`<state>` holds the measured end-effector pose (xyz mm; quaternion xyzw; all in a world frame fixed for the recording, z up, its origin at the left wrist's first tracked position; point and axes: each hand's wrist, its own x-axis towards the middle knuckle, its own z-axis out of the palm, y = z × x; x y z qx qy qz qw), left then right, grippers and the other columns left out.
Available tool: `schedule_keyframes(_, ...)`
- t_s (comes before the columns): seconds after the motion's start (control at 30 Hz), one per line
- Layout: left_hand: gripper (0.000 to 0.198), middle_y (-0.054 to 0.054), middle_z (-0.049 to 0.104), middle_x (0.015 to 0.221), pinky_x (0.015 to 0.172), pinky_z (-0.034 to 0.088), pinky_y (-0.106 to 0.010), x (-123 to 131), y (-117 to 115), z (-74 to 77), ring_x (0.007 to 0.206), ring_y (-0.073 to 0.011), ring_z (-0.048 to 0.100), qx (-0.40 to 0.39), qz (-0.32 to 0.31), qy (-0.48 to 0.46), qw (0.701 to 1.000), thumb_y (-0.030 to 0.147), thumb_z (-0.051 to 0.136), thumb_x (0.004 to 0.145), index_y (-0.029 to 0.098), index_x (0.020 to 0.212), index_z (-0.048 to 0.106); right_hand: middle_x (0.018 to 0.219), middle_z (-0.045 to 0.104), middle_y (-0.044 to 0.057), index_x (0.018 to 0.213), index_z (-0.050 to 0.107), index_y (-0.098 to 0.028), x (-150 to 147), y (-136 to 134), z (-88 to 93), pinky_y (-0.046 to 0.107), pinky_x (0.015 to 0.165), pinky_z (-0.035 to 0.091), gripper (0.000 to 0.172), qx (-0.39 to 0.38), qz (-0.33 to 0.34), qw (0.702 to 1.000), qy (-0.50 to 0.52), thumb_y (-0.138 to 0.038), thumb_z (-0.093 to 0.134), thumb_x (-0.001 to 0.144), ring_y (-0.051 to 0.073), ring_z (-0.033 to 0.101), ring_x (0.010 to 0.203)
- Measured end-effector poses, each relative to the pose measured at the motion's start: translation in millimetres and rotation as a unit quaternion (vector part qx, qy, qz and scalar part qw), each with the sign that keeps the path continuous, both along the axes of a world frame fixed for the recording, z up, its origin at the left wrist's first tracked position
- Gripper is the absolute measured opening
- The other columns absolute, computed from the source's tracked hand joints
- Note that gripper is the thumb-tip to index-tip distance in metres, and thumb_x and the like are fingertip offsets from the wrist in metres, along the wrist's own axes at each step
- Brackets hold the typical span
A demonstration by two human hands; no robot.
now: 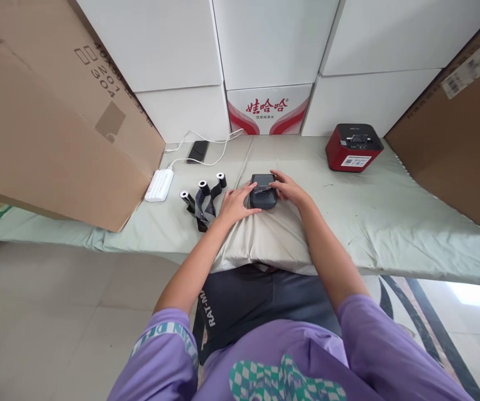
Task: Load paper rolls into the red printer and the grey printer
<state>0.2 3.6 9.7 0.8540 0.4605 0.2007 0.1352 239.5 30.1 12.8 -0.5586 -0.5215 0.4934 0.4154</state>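
A small dark grey device (263, 191), like a compact label printer, rests on a beige cushion (260, 239) on the low cloth-covered surface. My left hand (234, 204) presses against its left side, fingers curled round the edge. My right hand (289, 188) grips its right side and top, fingers bent over it. Both hands hold the device between them. Just left of my left hand lie three black ribbon rolls (203, 196) with white cores and loose black tape trailing from them.
A white power strip (159, 185) with a white cable and a black phone (198, 151) lie at the back left. A red and black printer (353, 146) stands at the back right. Cardboard boxes (51, 111) flank both sides; white cartons (268, 108) line the back.
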Motion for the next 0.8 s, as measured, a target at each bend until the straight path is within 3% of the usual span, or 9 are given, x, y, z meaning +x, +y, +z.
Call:
schedule_keyframes(0.07, 0.090, -0.006, 0.050, 0.166, 0.125, 0.034, -0.047, -1, -2, -0.6, 0.146, -0.0291, 0.057, 0.010, 0.002, 0.010, 1.000, 0.053, 0.082, 0.085, 0.034, 0.163, 0.042, 0.157, 0.057, 0.017, 0.155, 0.053, -0.021, -9, -4, -2.9, 0.032, 0.057, 0.057, 0.084, 0.025, -0.033, 0.999, -0.020, -0.048, 0.072, 0.078, 0.017, 0.070, 0.075)
schedule_keyframes(0.13, 0.090, -0.008, 0.054, 0.163, 0.127, 0.031, -0.049, -2, -4, 0.4, 0.145, -0.0299, 0.058, 0.024, 0.007, 0.018, 1.000, 0.051, 0.083, 0.083, 0.032, 0.162, 0.044, 0.160, 0.055, 0.013, 0.152, 0.058, -0.022, -18, -7, -2.5, 0.041, 0.086, 0.064, 0.078, 0.062, -0.066, 0.995, -0.028, -0.060, 0.067, 0.084, 0.028, 0.071, 0.114)
schedule_keyframes(0.2, 0.089, -0.009, 0.055, 0.162, 0.129, 0.030, -0.049, -3, -6, 5.1, 0.144, -0.0308, 0.059, 0.041, 0.010, 0.020, 0.999, 0.049, 0.085, 0.082, 0.031, 0.160, 0.047, 0.161, 0.056, 0.010, 0.149, 0.061, -0.024, -22, -9, 2.4, 0.047, 0.110, 0.055, 0.078, 0.095, -0.075, 0.992, -0.023, -0.071, 0.059, 0.088, 0.030, 0.058, 0.141)
schedule_keyframes(0.3, 0.090, -0.009, 0.054, 0.163, 0.129, 0.030, -0.048, 9, -10, 19.9, 0.143, -0.0309, 0.060, 0.067, -0.001, 0.005, 0.998, 0.049, 0.085, 0.082, 0.032, 0.161, 0.046, 0.160, 0.057, 0.010, 0.148, 0.063, -0.022, -10, -13, 15.7, 0.046, 0.126, 0.040, 0.085, 0.133, -0.069, 0.989, -0.015, -0.081, 0.051, 0.089, 0.028, 0.050, 0.150)
schedule_keyframes(0.37, 0.092, -0.010, 0.053, 0.163, 0.128, 0.031, -0.048, 32, -14, 31.0, 0.143, -0.0311, 0.060, 0.079, -0.018, -0.004, 0.997, 0.052, 0.084, 0.083, 0.032, 0.163, 0.043, 0.159, 0.058, 0.010, 0.145, 0.066, -0.021, 16, -19, 24.0, 0.043, 0.127, 0.038, 0.087, 0.156, -0.088, 0.984, -0.021, -0.084, 0.047, 0.089, 0.027, 0.050, 0.150)
schedule_keyframes(0.47, 0.096, -0.013, 0.052, 0.164, 0.125, 0.035, -0.047, 93, -21, 37.7, 0.141, -0.0316, 0.061, 0.083, -0.053, -0.019, 0.995, 0.052, 0.082, 0.084, 0.029, 0.166, 0.038, 0.154, 0.063, 0.008, 0.141, 0.069, -0.024, 75, -36, 28.4, 0.043, 0.120, 0.045, 0.084, 0.176, -0.153, 0.972, -0.041, -0.085, 0.043, 0.090, 0.028, 0.054, 0.146)
schedule_keyframes(0.6, 0.114, -0.015, 0.066, 0.150, 0.120, 0.037, -0.046, 193, -33, 21.0, 0.133, -0.0315, 0.066, 0.038, -0.093, -0.040, 0.994, 0.050, 0.083, 0.082, 0.026, 0.172, 0.018, 0.138, 0.073, 0.008, 0.131, 0.074, -0.025, 163, -68, 20.8, 0.046, 0.103, 0.056, 0.078, 0.150, -0.237, 0.957, -0.069, -0.083, 0.040, 0.092, 0.031, 0.064, 0.132)
schedule_keyframes(0.67, 0.113, -0.016, 0.070, 0.144, 0.120, 0.037, -0.047, 235, -39, 9.6, 0.132, -0.0325, 0.067, 0.006, -0.103, -0.031, 0.994, 0.052, 0.081, 0.083, 0.022, 0.172, 0.018, 0.130, 0.076, 0.009, 0.123, 0.076, -0.025, 196, -82, 15.2, 0.045, 0.098, 0.058, 0.078, 0.130, -0.267, 0.952, -0.078, -0.085, 0.039, 0.091, 0.032, 0.067, 0.127)
schedule_keyframes(0.8, 0.107, -0.019, 0.071, 0.141, 0.121, 0.035, -0.049, 278, -49, -1.5, 0.131, -0.0342, 0.067, -0.033, -0.113, -0.019, 0.993, 0.057, 0.079, 0.084, 0.017, 0.168, 0.027, 0.120, 0.079, 0.010, 0.113, 0.077, -0.024, 231, -96, 3.2, 0.043, 0.095, 0.058, 0.083, 0.098, -0.286, 0.950, -0.075, -0.091, 0.039, 0.086, 0.032, 0.071, 0.119)
